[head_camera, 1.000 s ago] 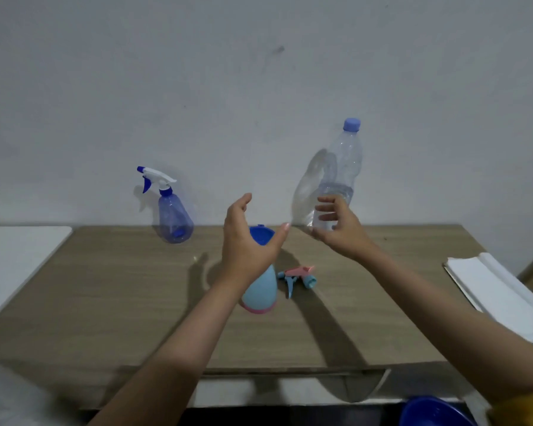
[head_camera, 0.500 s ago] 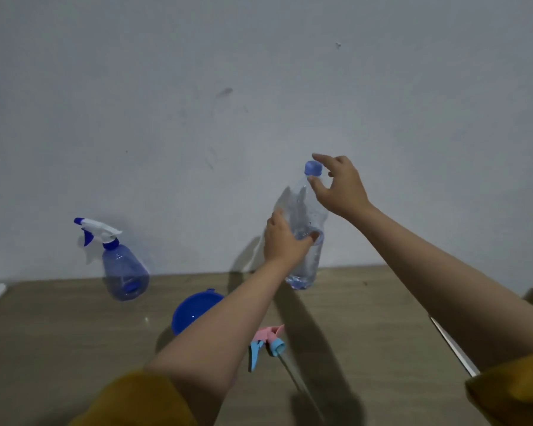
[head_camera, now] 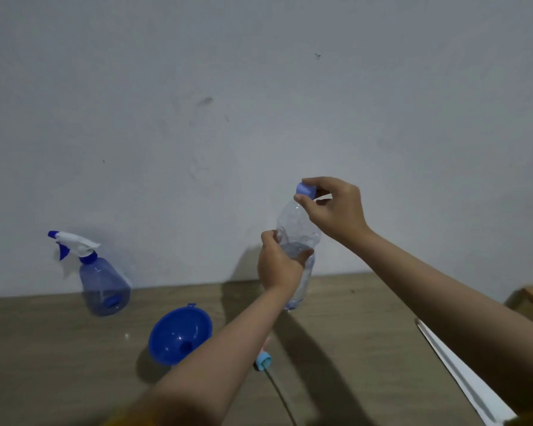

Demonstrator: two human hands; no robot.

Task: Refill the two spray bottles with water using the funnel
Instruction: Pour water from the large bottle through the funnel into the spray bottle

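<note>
Dim, bluish light; soft shadows fall on wall (head_camera: 259, 87) and table (head_camera: 351, 318); wide-angle edges bend; slightly blurred.

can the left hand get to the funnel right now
Probably not at once. The left hand is wrapped around the water bottle while the right hand pinches its cap. The funnel sits uncovered just beside the left forearm, so the path is free once the bottle is released.

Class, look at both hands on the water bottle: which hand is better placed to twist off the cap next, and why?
The right hand. Its fingers already pinch the cap, while the left hand wraps the body of the water bottle and holds it upright, clear of the table.
</note>
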